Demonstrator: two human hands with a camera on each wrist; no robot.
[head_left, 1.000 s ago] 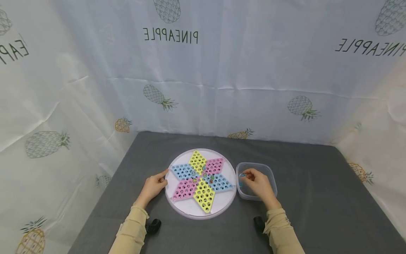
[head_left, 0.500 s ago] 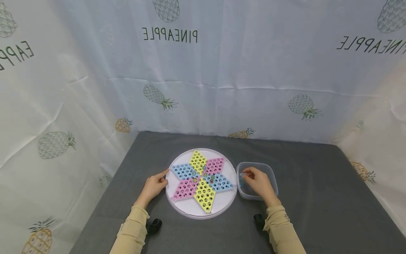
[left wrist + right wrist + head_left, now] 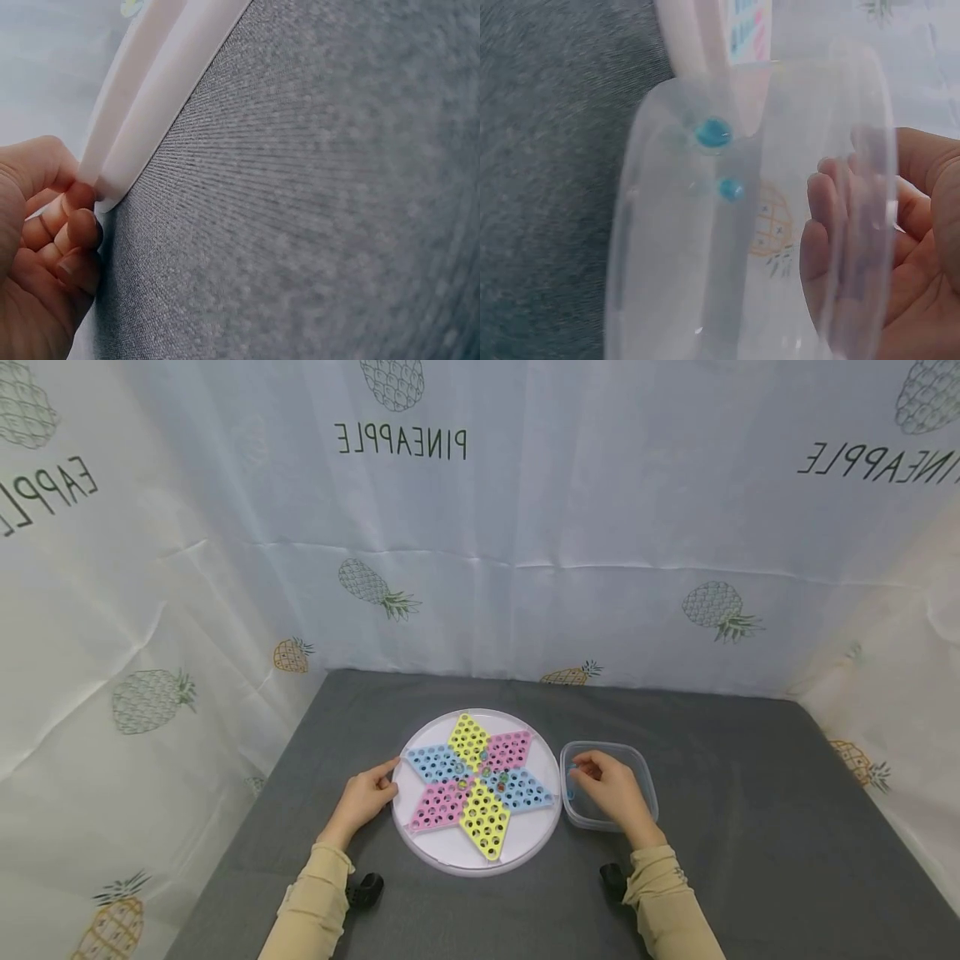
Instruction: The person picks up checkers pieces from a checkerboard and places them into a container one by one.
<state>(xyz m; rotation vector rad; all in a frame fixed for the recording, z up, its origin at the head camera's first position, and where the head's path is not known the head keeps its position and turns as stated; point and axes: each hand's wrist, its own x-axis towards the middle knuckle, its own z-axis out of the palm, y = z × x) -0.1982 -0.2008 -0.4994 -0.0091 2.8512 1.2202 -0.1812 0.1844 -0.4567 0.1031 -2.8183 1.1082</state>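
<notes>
A round white Chinese checkers board (image 3: 435,852) lies on the table, with a star of yellow, pink and blue holed sections and several glass marbles (image 3: 459,768) near its centre. My left hand (image 3: 363,797) grips the board's left rim, index finger on top and the other fingers curled at the side. On the board's right stands a clear plastic container (image 3: 647,781). My right hand (image 3: 611,787) reaches into it with loosely bent fingers. Two blue marbles (image 3: 714,133) show inside the container in the right wrist view, apart from the fingers. I see nothing held between those fingers.
Dark grey cloth (image 3: 735,810) covers the table. A pale curtain (image 3: 585,527) printed with pineapples hangs behind and at both sides. A black object (image 3: 366,891) sits by the left sleeve, and a similar black piece (image 3: 612,882) is by the right.
My left hand keeps its place on the board's rim. My right hand stays over the container, its fingertips shifting slightly, and the blue patches beneath them change position a little.
</notes>
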